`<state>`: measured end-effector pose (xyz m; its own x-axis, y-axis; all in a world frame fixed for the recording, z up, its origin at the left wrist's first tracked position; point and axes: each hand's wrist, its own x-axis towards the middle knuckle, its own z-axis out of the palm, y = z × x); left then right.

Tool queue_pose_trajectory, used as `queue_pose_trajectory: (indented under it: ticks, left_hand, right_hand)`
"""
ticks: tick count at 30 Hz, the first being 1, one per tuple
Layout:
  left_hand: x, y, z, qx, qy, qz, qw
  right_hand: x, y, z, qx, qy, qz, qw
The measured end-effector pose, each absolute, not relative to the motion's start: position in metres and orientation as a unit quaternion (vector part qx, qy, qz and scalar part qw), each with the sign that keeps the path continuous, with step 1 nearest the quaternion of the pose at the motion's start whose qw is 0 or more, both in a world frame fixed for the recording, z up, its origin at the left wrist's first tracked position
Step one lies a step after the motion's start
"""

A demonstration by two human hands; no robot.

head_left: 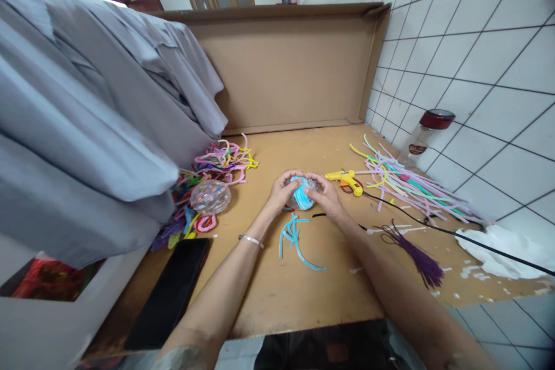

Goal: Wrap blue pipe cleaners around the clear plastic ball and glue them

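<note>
Between my two hands is a clear, faceted plastic ball with light-blue pipe cleaners (304,199) laid side by side across it. My left hand (284,189) wraps its left side, the thumb pressing on the blue strips. My right hand (324,193) grips the other side, its thumb also on the front. Fingers behind the ball are hidden. Just below lie several loose light-blue pipe cleaner pieces (292,237). A yellow glue gun (347,180) rests right of my right hand. A similar clear ball (210,197) sits to the left.
Colourful pipe cleaners (225,156) pile at the left, beside a hanging grey cloth (108,98). A black phone (173,289) lies front left. On the right are long pipe cleaners (416,185), a jar (427,133), a purple tassel (418,260), white tissue (498,248) and a black cord (455,236).
</note>
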<state>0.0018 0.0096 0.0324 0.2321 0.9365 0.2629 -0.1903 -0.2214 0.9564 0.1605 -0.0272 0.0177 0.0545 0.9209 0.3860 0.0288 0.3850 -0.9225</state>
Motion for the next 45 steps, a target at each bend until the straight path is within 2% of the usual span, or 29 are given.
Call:
queue_pose_trajectory:
  ticks: [3, 9, 13, 37, 45]
  left_hand:
    - [0.0, 0.008, 0.029, 0.597, 0.325, 0.529, 0.508]
    - [0.001, -0.001, 0.025, 0.684, 0.328, 0.549, 0.35]
    - [0.001, -0.006, 0.025, 0.733, 0.321, 0.522, 0.296]
    - [-0.006, -0.009, 0.016, 0.771, 0.28, 0.5, 0.277]
    - [-0.014, -0.004, 0.021, 0.821, 0.263, 0.43, 0.267]
  right_hand:
    - [0.161, -0.028, 0.019, -0.413, -0.578, 0.375, 0.595]
    - [0.16, -0.029, 0.019, -0.413, -0.555, 0.393, 0.605]
    - [0.161, -0.028, 0.02, -0.409, -0.525, 0.424, 0.615]
    - [0.165, -0.029, 0.017, -0.419, -0.546, 0.399, 0.606]
    - [0.165, -0.026, 0.015, -0.433, -0.554, 0.379, 0.602]
